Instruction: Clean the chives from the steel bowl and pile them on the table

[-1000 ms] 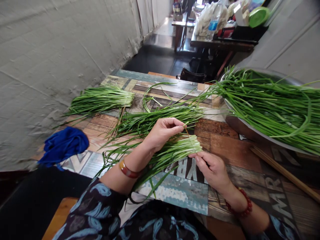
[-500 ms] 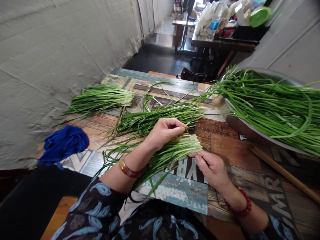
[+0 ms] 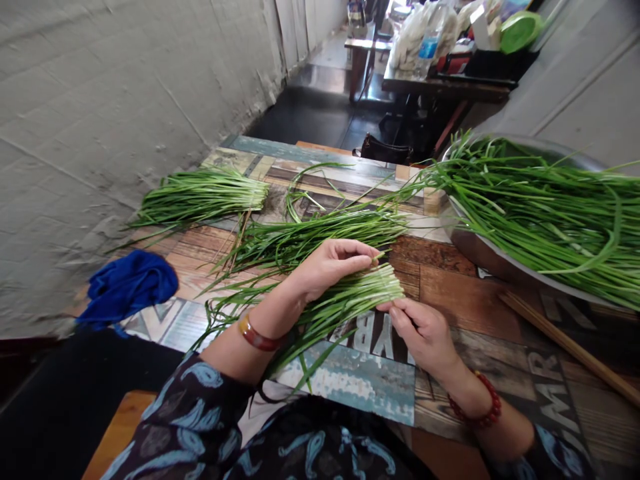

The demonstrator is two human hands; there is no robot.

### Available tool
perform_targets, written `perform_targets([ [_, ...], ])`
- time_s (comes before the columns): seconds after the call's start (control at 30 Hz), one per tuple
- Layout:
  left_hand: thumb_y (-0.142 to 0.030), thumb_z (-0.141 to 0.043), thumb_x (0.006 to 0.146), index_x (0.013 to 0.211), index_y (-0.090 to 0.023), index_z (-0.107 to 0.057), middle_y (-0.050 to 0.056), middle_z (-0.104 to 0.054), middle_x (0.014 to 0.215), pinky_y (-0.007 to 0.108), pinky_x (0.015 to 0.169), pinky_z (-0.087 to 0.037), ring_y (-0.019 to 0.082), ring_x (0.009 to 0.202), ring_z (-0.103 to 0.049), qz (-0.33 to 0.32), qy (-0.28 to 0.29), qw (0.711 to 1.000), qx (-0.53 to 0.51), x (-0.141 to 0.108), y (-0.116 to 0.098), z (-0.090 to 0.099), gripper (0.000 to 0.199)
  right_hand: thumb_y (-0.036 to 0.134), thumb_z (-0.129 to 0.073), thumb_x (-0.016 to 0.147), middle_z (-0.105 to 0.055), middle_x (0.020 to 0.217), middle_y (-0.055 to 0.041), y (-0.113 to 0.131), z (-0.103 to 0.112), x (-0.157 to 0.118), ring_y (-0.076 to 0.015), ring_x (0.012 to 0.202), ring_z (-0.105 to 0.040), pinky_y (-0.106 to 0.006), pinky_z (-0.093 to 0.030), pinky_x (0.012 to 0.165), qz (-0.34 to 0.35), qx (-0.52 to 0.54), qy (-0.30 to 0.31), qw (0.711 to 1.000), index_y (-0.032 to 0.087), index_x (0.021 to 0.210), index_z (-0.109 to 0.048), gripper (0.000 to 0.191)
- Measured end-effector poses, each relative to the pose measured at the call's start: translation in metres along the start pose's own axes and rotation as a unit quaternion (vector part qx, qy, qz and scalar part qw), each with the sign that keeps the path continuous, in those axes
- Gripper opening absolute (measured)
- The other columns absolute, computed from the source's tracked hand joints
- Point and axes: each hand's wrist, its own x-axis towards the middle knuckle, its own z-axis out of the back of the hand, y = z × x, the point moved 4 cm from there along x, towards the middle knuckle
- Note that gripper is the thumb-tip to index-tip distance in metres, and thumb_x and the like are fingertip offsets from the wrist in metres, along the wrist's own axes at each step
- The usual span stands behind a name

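Observation:
A bunch of garlic chives [image 3: 360, 287] lies in front of me, pale cut ends to the right and green leaves trailing left. My left hand [image 3: 340, 263] arches over its far side, thumb and forefinger pinched on a short green chive stalk [image 3: 380, 256] at the fingertips. At the near corner of the pale ends, my right hand [image 3: 423, 333] is closed in a pinch; what lies between its fingertips is too small to make out. Just beyond my left hand is a looser pile of chives [image 3: 310, 237]. Farther left rests another neat bunch [image 3: 210, 193].
A large metal basin [image 3: 465, 243] heaped with chives stands at the right. Near it lies a wooden stick [image 3: 565, 340]. A blue cloth [image 3: 133, 283] sits at the table's left edge, beside the wall [image 3: 100, 133]. Thin brown strands [image 3: 239, 243] lie by the middle pile.
My left hand has shifted slightly to the right along the pale ends, with the stalk at its fingertips. The right hand has barely moved.

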Motion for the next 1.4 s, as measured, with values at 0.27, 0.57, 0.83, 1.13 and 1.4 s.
perform_targets([
  [0.27,-0.053,-0.071,0.081,0.084,-0.013,-0.078,0.008,-0.073,0.086,0.026,0.074,-0.047,0.016,0.078,-0.061,0.009,0.041,0.997,0.061,-0.003,-0.004,-0.003,0.041,0.023,-0.049,0.096,-0.077,0.078,-0.0036,0.000,0.001,0.001,-0.0167,0.068,-0.072,-0.026,-0.059,0.068,0.011,0.012,-0.003,1.000,0.020,0.091,-0.074,0.025],
  [0.57,-0.047,-0.074,0.078,0.064,-0.012,-0.070,0.000,-0.058,0.063,0.021,0.057,-0.036,0.009,0.059,-0.046,0.023,0.064,0.988,0.140,-0.006,-0.010,-0.005,0.039,0.019,-0.050,0.097,-0.080,0.085,-0.0054,0.002,0.002,0.004,-0.0175,0.077,-0.076,-0.026,-0.060,0.074,0.077,0.024,-0.030,0.996,0.019,0.089,-0.073,0.024],
  [0.83,-0.042,-0.084,0.069,0.093,-0.013,-0.076,0.006,-0.072,0.086,0.025,0.077,-0.050,0.014,0.078,-0.064,0.046,0.151,0.981,0.116,-0.016,-0.033,-0.017,0.039,0.023,-0.049,0.098,-0.079,0.087,-0.0058,0.013,0.013,0.010,-0.0175,0.081,-0.075,-0.027,-0.058,0.077,0.099,0.055,-0.021,0.993,0.018,0.087,-0.074,0.028],
  [1.13,-0.039,-0.086,0.068,0.073,-0.011,-0.075,0.003,-0.070,0.069,0.021,0.061,-0.045,0.008,0.059,-0.057,-0.097,0.039,0.981,0.163,-0.042,-0.117,-0.010,0.030,0.031,-0.053,0.098,-0.079,0.093,-0.0061,0.084,0.060,0.038,-0.0196,0.080,-0.073,-0.030,-0.056,0.075,0.161,-0.029,-0.031,0.986,0.019,0.097,-0.075,0.025],
  [1.4,-0.035,-0.089,0.064,0.084,-0.011,-0.077,0.007,-0.075,0.084,0.023,0.076,-0.048,0.012,0.076,-0.065,-0.205,0.074,0.967,0.131,-0.071,-0.160,-0.011,0.034,0.029,-0.056,0.094,-0.080,0.091,-0.0056,0.138,0.101,0.053,-0.0225,0.082,-0.074,-0.033,-0.056,0.074,0.206,-0.127,-0.113,0.964,0.020,0.090,-0.077,0.023],
])
